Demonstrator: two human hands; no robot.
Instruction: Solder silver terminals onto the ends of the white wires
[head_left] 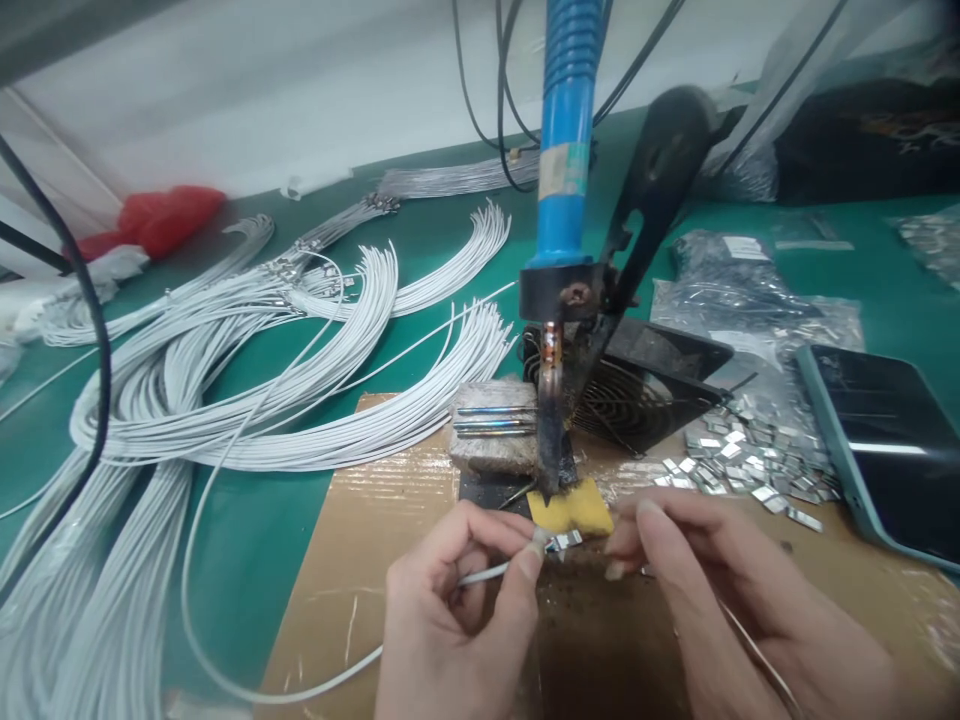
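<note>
Between its thumb and forefinger, my left hand (469, 600) pinches the end of a white cable (319, 690), which loops away to the left. A small metal connector (564, 541) sticks out from those fingertips. To the right of it, my right hand (705, 580) is closed on a thin solder wire (757, 655) that trails below the palm; its fingertips are apart from the connector. Just beyond both hands, a soldering iron (561, 200) with a blue handle is clamped tip-down in a black stand. Its dark tip stands over a yellow sponge (574, 507).
Bundles of white cables (225, 390) cover the left of the green mat. A stone-like block (491, 450) sits beside the iron, with a black fan (630, 385) behind. Loose metal connectors (750, 460), plastic bags (727, 280) and a phone (885, 440) lie on the right. Cardboard (360, 540) lies under my hands.
</note>
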